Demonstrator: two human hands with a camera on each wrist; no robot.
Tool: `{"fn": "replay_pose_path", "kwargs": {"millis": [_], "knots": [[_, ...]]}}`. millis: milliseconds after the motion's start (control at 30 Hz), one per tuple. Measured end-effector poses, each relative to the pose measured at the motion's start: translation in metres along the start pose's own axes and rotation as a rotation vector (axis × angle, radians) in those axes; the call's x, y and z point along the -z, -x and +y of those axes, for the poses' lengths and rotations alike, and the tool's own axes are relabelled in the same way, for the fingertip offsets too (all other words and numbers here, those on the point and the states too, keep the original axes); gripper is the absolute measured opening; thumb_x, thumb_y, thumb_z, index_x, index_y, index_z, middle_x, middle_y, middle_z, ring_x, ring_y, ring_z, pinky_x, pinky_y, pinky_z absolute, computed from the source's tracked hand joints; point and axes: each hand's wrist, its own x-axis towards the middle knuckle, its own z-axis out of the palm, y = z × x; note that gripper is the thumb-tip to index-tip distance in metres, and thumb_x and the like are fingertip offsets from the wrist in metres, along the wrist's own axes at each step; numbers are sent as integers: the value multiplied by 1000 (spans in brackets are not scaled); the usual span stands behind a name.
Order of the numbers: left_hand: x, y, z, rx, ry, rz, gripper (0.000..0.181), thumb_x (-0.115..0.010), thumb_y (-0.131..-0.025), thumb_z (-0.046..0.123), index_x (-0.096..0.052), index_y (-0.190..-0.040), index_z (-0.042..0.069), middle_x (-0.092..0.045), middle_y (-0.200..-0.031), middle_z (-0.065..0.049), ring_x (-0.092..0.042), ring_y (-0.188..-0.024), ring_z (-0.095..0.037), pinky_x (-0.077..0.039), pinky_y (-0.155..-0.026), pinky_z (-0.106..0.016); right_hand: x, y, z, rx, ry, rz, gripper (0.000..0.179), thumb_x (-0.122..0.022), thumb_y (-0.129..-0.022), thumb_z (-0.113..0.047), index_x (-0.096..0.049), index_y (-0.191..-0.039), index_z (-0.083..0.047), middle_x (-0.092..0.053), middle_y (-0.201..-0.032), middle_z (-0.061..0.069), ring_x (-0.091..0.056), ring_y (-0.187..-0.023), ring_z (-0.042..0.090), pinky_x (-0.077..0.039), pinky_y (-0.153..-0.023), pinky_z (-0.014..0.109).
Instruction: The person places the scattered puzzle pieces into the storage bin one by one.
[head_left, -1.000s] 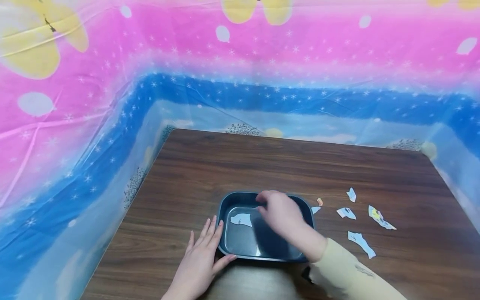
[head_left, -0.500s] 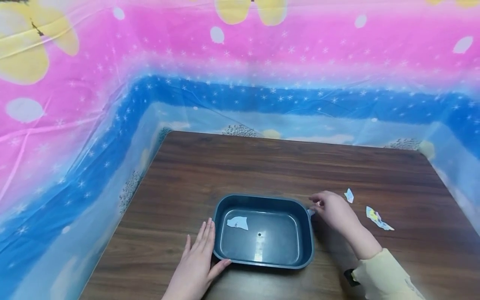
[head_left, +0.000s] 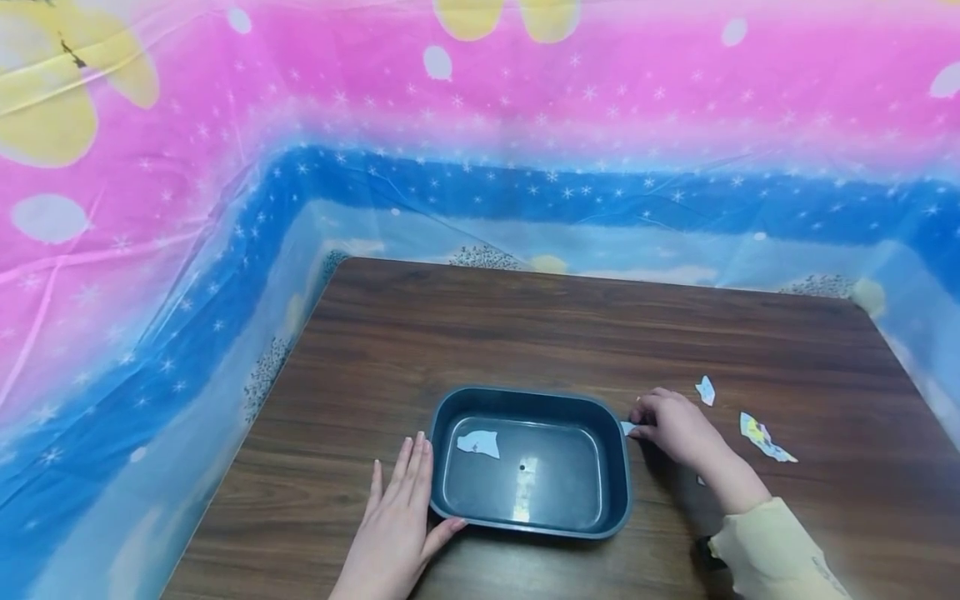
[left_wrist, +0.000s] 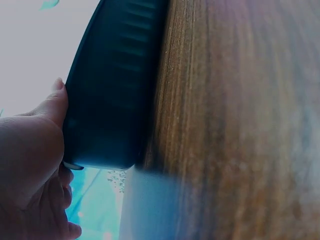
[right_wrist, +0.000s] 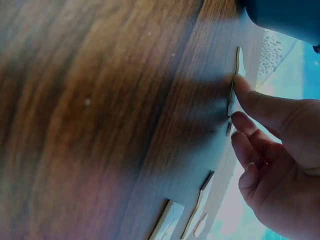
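Note:
A dark blue-grey plastic tray point(head_left: 525, 529) lies on the table, with one flat white irregular piece point(head_left: 483, 444) inside at the left. My left hand point(head_left: 393, 517) rests against the tray's left end, its fingers straight along the side and the thumb by the front rim. Just outside the tray's right end, my right hand point(head_left: 678, 429) pinches a flat white irregular piece point(head_left: 627, 428) at the tabletop. In the right wrist view the thumb lies on this thin piece point(right_wrist: 239, 62), with curled fingers beside it. The hand hides part of it.
To the right lie a small white piece point(head_left: 705, 390) and a longer piece with yellow print point(head_left: 761, 437). Another piece point(head_left: 701, 480) is mostly hidden by the right forearm. The wood-grain table point(head_left: 480, 325) ends at a patterned cloth backdrop point(head_left: 480, 200).
My right hand has moved from over the tray to the right, down to the piece beside the tray's end. The left hand and the piece in the tray stay put.

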Motion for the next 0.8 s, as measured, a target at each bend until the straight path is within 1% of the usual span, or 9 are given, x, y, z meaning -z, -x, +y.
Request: {"fn": "replay_pose_path", "kwargs": {"millis": [200,333,433,500,567,633,667,733,800], "knots": [[0,-1,0,22,7,-32,98,-56,-96,65,-18,-162,3,-14,-168,-14,-9,-156,-30,-12,-119,-66,-2,1,-1,-62,-69,-74,19,-78,-90,-8,-59,-89,-10,-61,-84,0,-55,-77,20,-50,-70,43],[0,-1,0,14,-4,-31,98,-55,-96,65,-18,-162,3,-14,-169,-13,-9,-156,-29,-12,-119,-66,-1,7,-1,-93,-107,-84,17,-75,-93,-9,-58,-92,-11,-61,-83,0,-55,-74,19,-47,-66,38],[0,-2,1,-1,-11,-24,96,-55,-97,65,-20,-162,3,-15,-169,-13,-10,-156,-28,-13,-119,-67,6,13,-5,-152,-136,-24,12,-71,-96,-10,-59,-96,-9,-62,-83,2,-56,-74,19,-48,-65,36],[0,-2,1,-10,-17,-17,96,-54,-97,65,-22,-161,2,-16,-169,-14,-11,-156,-28,-13,-119,-67,12,15,-13,-190,-157,53,10,-68,-98,-11,-59,-101,-7,-63,-85,5,-56,-74,21,-48,-63,35],[0,-1,0,-14,-22,-11,96,-54,-97,65,-22,-161,2,-16,-169,-14,-11,-156,-28,-13,-118,-67,19,15,-27,-213,-185,136,11,-66,-100,-13,-59,-105,-6,-65,-89,8,-57,-74,22,-49,-63,34],[0,0,0,-14,-26,-3,96,-54,-97,65,-22,-161,2,-16,-168,-14,-11,-156,-28,-14,-118,-67,22,12,-44,-200,-216,206,12,-67,-100,-14,-61,-107,-6,-66,-91,10,-59,-75,23,-50,-62,34],[0,0,0,-15,-27,5,96,-55,-96,65,-22,-161,1,-17,-168,-14,-12,-156,-28,-14,-118,-67,24,10,-54,-186,-235,224,12,-67,-100,-13,-62,-107,-6,-67,-92,10,-59,-76,23,-50,-62,34],[0,1,-1,-17,-28,15,96,-55,-96,64,-23,-161,1,-18,-168,-14,-12,-155,-28,-15,-118,-68,24,5,-73,-157,-263,238,12,-69,-99,-14,-64,-107,-6,-69,-92,8,-60,-76,22,-51,-63,34],[-1,2,-1,-23,-26,28,96,-56,-96,64,-24,-161,1,-19,-168,-15,-13,-155,-29,-15,-117,-69,22,-1,-89,-135,-283,223,10,-70,-98,-15,-67,-105,-8,-70,-91,6,-61,-76,20,-52,-63,33]]}}
